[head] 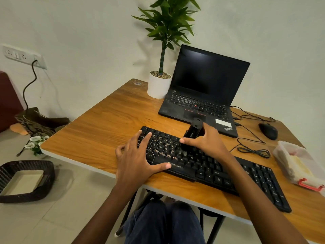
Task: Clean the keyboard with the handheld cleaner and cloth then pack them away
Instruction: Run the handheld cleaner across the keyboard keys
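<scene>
The left hand [137,155] lies flat, fingers spread over the left end of the black full-size plastic keyboard [246,176], with its thumb along the front edge by the white brand lettering. It probably presses there to stop the board sliding on the orange-brown wooden table [105,124]. Just right of that hand, the black cylindrical handheld cleaner [194,128] stands tilted. Its lower end is down on the keys and its top leans away. The right hand [205,141] curls round the cleaner's body, what seems the thumb stretched leftward across its near side, likely to steer it along a row. The keyboard looks matt and lies slantwise, its number pad beyond the right wrist. Farther right sits a translucent plastic box with a red latch [297,161]. I cannot tell whether the cloth is inside.
</scene>
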